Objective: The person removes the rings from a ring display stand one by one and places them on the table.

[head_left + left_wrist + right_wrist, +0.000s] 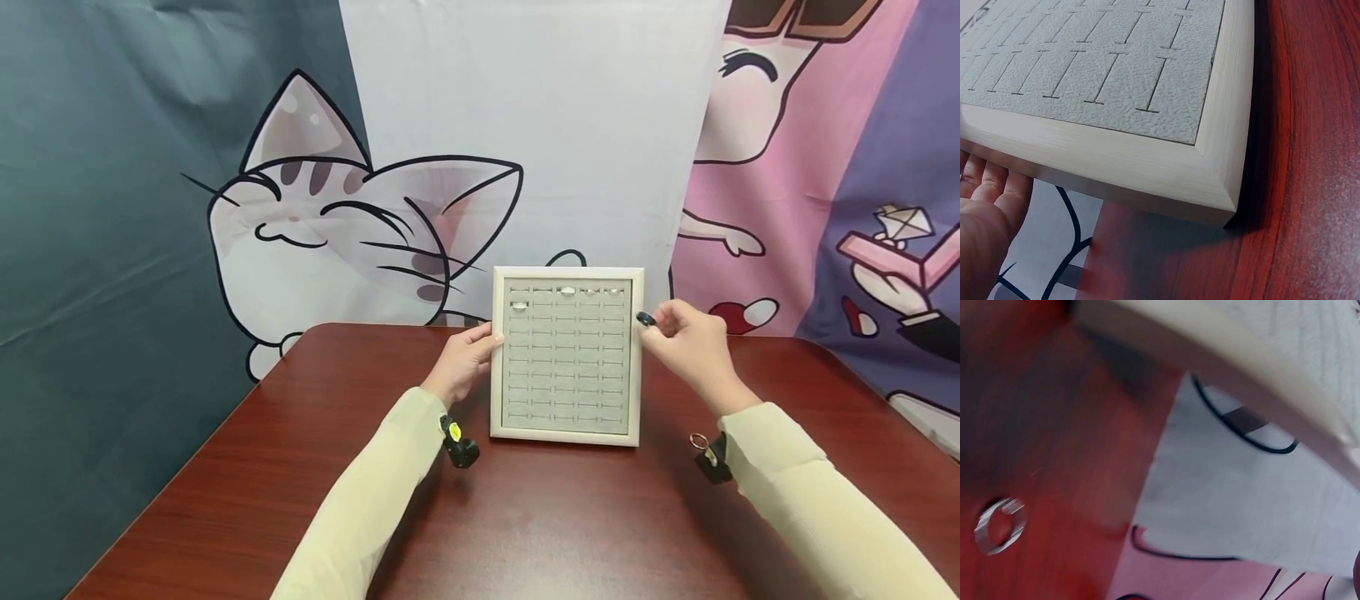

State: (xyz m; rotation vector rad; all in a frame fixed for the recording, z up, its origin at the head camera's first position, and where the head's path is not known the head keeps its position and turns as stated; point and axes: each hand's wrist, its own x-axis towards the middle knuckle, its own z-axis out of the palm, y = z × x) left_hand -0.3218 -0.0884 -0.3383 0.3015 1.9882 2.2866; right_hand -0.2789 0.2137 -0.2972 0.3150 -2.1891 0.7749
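Note:
A ring display board (566,437) with a pale frame and grey slotted padding stands upright on the table. My left hand (465,360) holds its left edge, thumb at the front; in the left wrist view the fingers (1013,190) reach behind the frame. Off the board's right edge, my right hand (693,346) pinches a dark ring (646,318) between thumb and forefinger. Several rings sit in the slots: a silver ring (567,291) and others in the top row, and another silver ring (519,306) at the left of the second row.
A loose silver ring (984,534) lies on the dark red wooden table (570,517), beside the right wrist in the head view. Behind the table hangs a cartoon-printed backdrop (615,125). Each wrist wears a small black camera.

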